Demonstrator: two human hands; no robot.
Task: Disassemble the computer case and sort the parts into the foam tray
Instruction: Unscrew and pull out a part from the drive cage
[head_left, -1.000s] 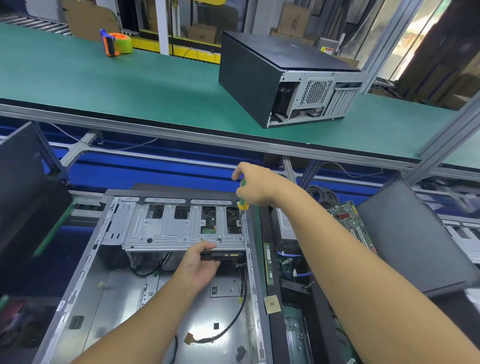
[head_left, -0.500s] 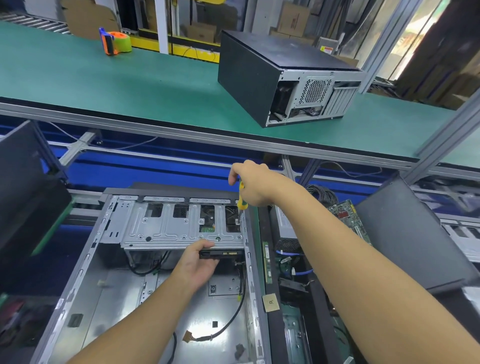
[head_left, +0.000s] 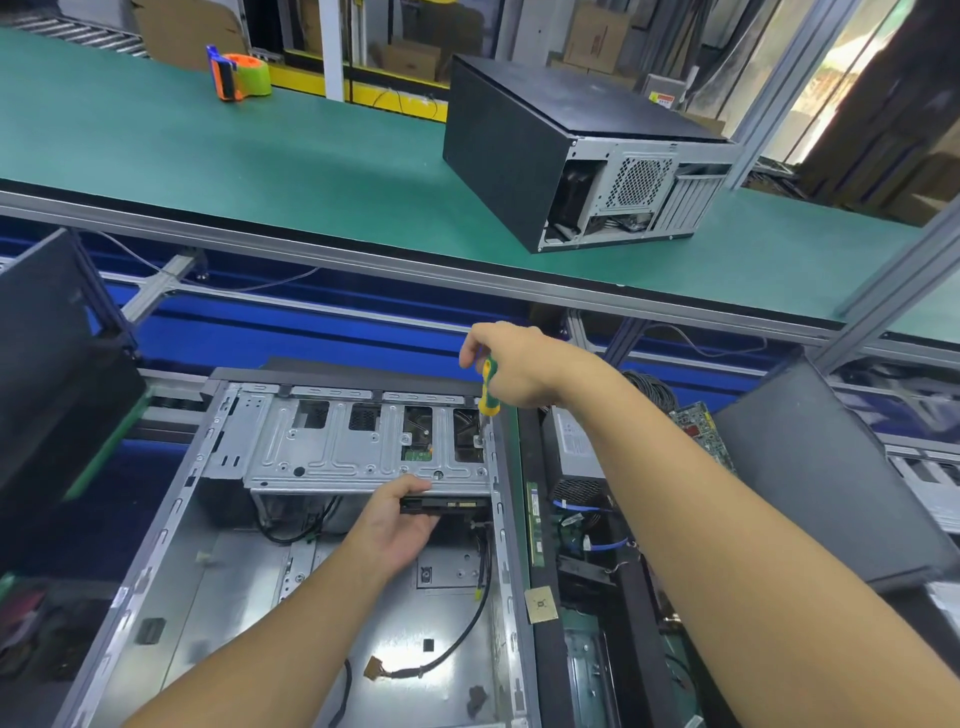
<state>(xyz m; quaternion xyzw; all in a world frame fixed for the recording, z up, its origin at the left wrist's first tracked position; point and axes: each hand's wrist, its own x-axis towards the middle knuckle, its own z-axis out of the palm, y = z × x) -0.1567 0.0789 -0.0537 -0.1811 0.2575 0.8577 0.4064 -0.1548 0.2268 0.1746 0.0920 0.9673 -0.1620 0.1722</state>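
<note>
While left hand (head_left: 397, 527) holds drive (head_left: 460, 505), right hand (head_left: 519, 366) grips screwdriver (head_left: 488, 389) tip-down.

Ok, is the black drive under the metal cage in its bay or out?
In: the black drive sits beneath the drive cage, only its rear edge showing, held by the left hand.
</note>
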